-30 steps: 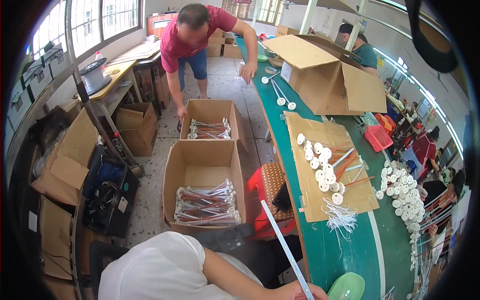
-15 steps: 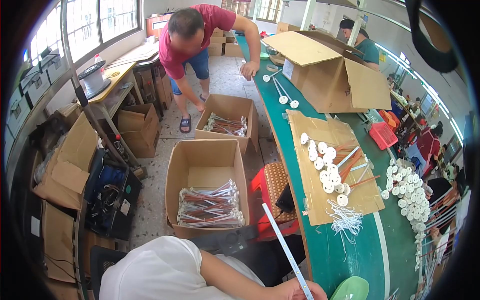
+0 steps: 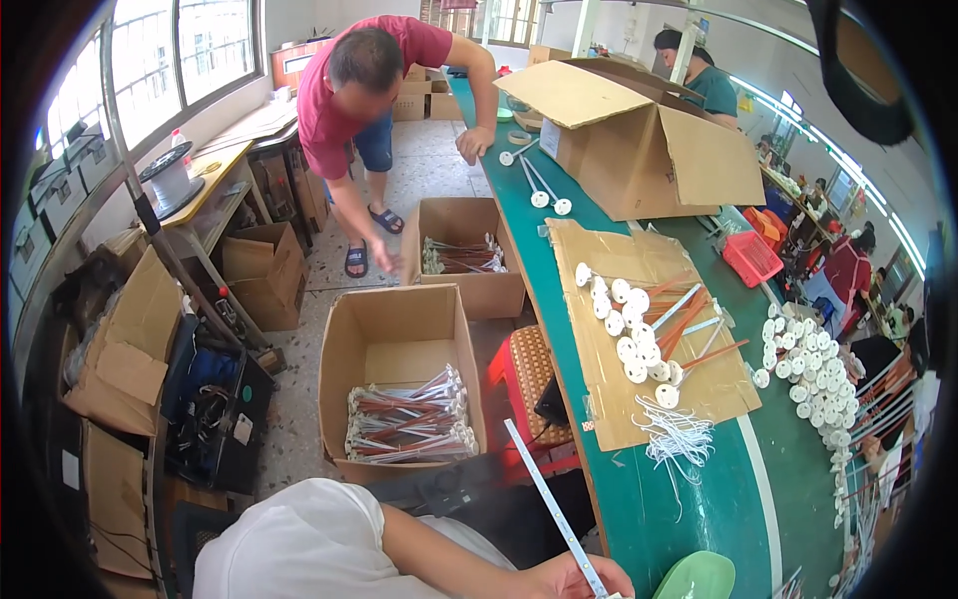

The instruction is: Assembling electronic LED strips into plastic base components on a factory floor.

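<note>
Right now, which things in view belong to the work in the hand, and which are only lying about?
Belonging to the work:
- left hand, gripping the thin white strip
- cardboard box of bundled strips
- cardboard sheet with round white parts
- loose white ties

Only lying about:
- big open carton
- red basket
- wire spool
- red stool

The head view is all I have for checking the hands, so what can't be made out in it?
- Right hand: cut off by the lower edge; its grip on the thin white strip is only partly shown.
- Left hand: out of view; only a white sleeve shows.
- Bundles in the near cardboard box: too small to tell apart.
- Far end of the green table: bent and blurred at the rim.
</note>
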Available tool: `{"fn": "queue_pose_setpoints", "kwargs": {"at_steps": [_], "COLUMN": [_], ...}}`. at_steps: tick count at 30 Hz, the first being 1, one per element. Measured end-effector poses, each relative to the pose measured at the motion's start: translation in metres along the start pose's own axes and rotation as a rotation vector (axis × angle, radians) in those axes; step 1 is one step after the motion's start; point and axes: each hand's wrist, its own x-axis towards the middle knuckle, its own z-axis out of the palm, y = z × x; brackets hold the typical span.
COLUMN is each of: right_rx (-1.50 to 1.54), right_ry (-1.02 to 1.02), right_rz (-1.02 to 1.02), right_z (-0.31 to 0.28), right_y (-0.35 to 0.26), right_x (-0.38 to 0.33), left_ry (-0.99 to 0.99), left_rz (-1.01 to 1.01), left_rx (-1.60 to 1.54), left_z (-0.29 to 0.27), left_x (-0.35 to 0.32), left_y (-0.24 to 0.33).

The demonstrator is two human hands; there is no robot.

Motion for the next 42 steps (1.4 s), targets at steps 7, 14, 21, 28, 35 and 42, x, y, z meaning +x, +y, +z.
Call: {"fn": "queue_pose_setpoints", "kwargs": {"at_steps": [7, 14, 21, 28, 35, 42], "right_rx": [0.031, -0.029, 0.028, 0.082, 0.098, -0.022], "right_ry": [0.078, 0.082, 0.065, 0.029, -0.002, -0.015], "right_rz": [-0.036, -0.031, 0.063, -0.04, -0.054, -0.116], "right_z": [0.001, -0.002, -0.015, -0.011, -0.017, -0.017], "right_y": [-0.011, -0.018, -0.017, 0.007, 0.012, 0.014], "right_x": [0.012, 0.008, 0.023, 0.012, 0.007, 0.001], "left_ry": [0.052, -0.02, 0.05, 0.032, 0.008, -0.037], "left_rz": [0.045, 0.051, 0.003, -0.116, -0.214, -0.205], "left_rx": [-0.055, -0.094, 0.041, 0.067, 0.085, 0.249], "left_z": [0.0, -0.002, -0.029, -0.041, -0.039, -0.04], "left_x": [-0.001, -0.007, -0.003, -0.016, -0.018, -0.015], "left_y": [-0.01, -0.016, -0.015, -0.016, -0.019, -0.015]}}
